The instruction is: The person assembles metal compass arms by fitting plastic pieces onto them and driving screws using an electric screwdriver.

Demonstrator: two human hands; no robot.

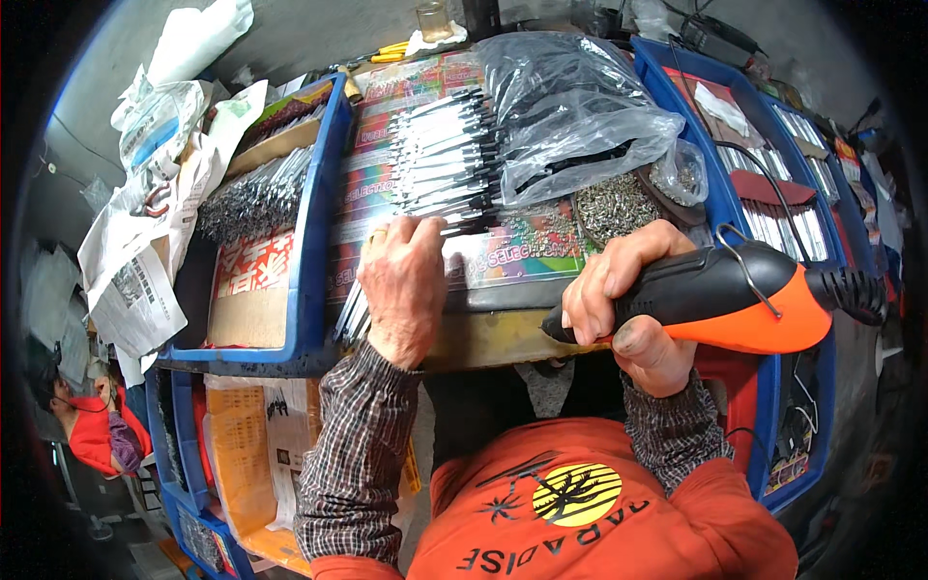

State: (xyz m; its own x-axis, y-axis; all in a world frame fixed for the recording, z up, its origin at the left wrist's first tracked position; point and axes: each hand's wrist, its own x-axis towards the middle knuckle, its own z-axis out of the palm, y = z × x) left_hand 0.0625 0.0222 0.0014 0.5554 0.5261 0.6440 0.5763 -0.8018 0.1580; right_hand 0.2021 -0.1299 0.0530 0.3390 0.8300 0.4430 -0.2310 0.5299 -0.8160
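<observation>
The right hand holds a fat black and orange power tool. Its fingers wrap over the top and the thumb presses from below, likely so that the heavy back end does not tip. The tool's thin end pokes out to the left of these fingers, toward the other hand. Its cord leaves from the back, to the right of the fingers, so it seems to stay out of the way.

The left hand has its fingers curled down at the near end of a row of silver rods. I cannot tell if they pinch one. The row runs away past the fingertips, side by side, maybe so each rod is easy to reach. More thin rods stick out just left of the palm.

A heap of tiny metal bits sits on the worktop, just past the right fingers, perhaps to be close by. Left of the left fingers, a blue tray keeps dark-tipped rods packed together, probably so they cannot roll off.
</observation>
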